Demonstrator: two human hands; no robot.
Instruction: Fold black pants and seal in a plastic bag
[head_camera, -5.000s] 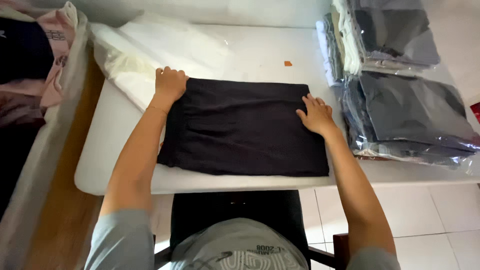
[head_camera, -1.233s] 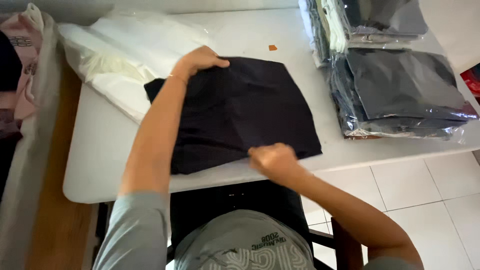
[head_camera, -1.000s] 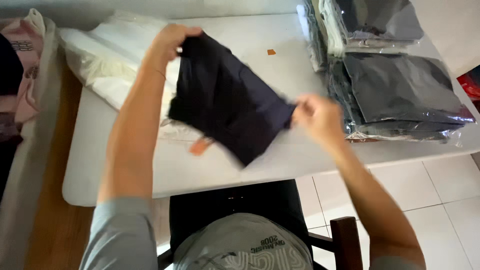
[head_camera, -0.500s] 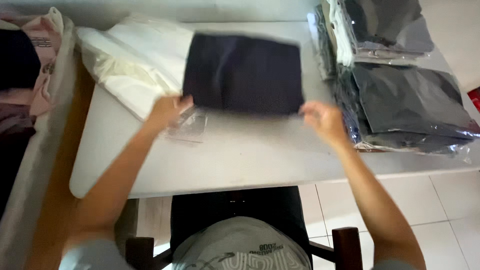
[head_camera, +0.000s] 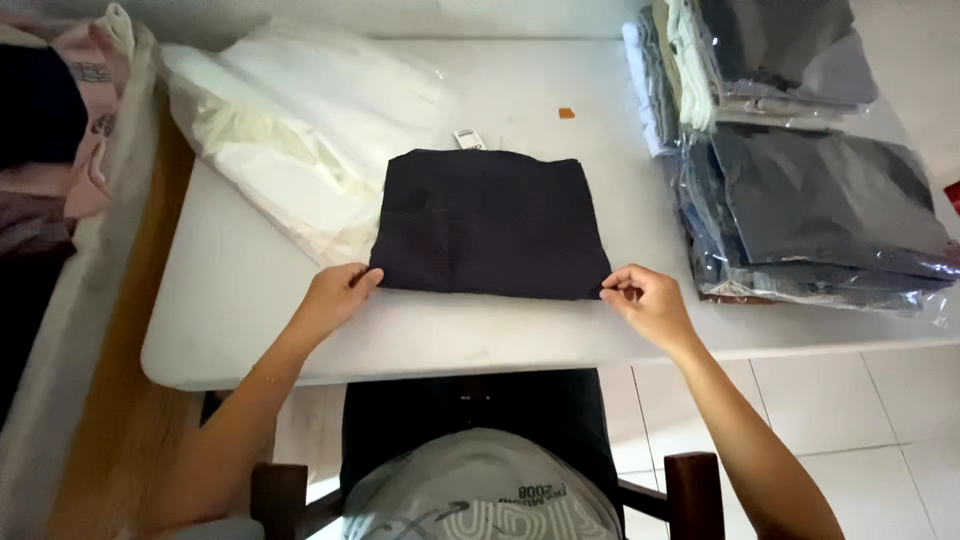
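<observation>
From above the person's head, a folded dark garment lies flat in the middle of a white table, squared up into a neat rectangle. The left hand sits at its near left corner, fingers curled and pinching the edge of the cloth. The right hand is at the near right corner, thumb and fingertips closed on that corner in the same way. A small white tag peeks out just past the far edge of the garment.

To the left of the garment, touching its side, lies a heap of clear and cream plastic bags. On the right end of the table stands a stack of bagged folded clothes, grey and dark, near the right hand but apart from it. A small orange scrap lies on the far tabletop; it may be paper, too small to tell. Pink and dark clothes pile up at the far left, off the table.
</observation>
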